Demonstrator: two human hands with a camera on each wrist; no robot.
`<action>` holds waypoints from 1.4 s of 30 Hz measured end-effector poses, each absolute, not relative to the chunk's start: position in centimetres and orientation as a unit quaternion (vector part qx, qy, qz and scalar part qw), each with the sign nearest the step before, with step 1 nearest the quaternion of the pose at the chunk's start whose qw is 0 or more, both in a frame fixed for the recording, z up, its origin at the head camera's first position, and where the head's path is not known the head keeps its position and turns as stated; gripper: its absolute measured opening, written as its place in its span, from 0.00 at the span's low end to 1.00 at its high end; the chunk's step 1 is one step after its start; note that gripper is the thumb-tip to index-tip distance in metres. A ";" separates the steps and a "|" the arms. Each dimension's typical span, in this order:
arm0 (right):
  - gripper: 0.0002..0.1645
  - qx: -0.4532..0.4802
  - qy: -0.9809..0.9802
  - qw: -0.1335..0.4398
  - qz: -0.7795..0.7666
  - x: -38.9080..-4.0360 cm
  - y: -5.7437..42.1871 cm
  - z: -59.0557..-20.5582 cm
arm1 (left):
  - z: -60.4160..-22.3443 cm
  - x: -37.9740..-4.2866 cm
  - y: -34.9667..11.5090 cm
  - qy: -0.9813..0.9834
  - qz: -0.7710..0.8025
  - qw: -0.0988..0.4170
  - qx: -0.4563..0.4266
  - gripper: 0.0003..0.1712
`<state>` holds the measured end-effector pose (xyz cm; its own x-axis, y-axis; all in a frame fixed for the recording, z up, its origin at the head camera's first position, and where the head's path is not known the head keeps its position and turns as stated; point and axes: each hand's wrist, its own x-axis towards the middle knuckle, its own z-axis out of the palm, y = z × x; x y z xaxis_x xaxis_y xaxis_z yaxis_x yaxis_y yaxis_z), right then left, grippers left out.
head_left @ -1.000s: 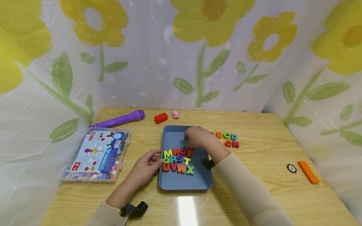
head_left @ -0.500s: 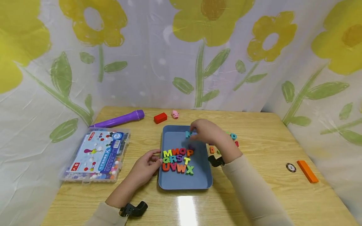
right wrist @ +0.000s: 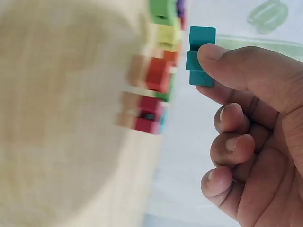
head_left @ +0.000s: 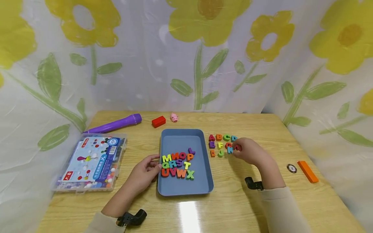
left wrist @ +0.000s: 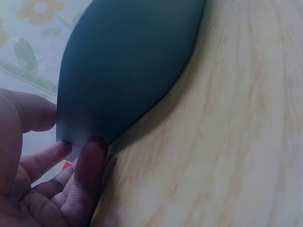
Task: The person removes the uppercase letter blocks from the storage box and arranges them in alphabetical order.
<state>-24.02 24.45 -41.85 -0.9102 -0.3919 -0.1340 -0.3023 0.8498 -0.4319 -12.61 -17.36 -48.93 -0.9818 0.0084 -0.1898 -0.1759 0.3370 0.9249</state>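
Note:
My right hand (head_left: 247, 150) pinches a teal letter K (right wrist: 201, 56) between thumb and index finger, above the table right of the tray. Below and behind it lie rows of colored toy letters, among them a yellow F (head_left: 220, 145) and a green J (head_left: 220, 153); my fingers partly cover the row's right end. My left hand (head_left: 144, 173) rests at the left side of a blue tray (head_left: 186, 189), its fingertips touching the outer wall and rim. Inside the tray sit several letters, including a yellow M (head_left: 166, 158), a purple L (head_left: 191, 150) and a green X (head_left: 190, 175).
To the left lies a clear plastic case (head_left: 90, 163) of molecular model parts. A purple microphone (head_left: 116, 123), a red block (head_left: 158, 121) and a pink pig figure (head_left: 174, 117) are along the back. At right are a round chip (head_left: 291, 168) and an orange block (head_left: 308, 171).
My right hand has lifted the teal K out of the tray and carried it right, to the letter rows on the table. My left hand stays at the tray's side.

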 end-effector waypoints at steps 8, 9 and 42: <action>0.12 -0.171 0.956 0.112 -0.209 -24.1 24.7 -43.8 | -48.8 -12.5 -17.4 0.810 0.579 0.079 -0.049 0.28; 0.12 -0.170 0.956 0.113 -0.213 -24.1 24.8 -43.9 | -48.9 -12.5 -17.4 0.810 0.579 0.079 -0.049 0.28; 0.15 -0.260 0.946 0.159 -0.110 -25.4 9.0 -40.0 | -49.0 -12.4 -17.5 0.806 0.585 0.072 -0.055 0.28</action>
<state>-25.37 9.01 -40.00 -0.8141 -0.5274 -0.2432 -0.4578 0.8404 -0.2902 -12.41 -17.47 -49.01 -0.9834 -0.0044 -0.1814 -0.1739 0.3083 0.9353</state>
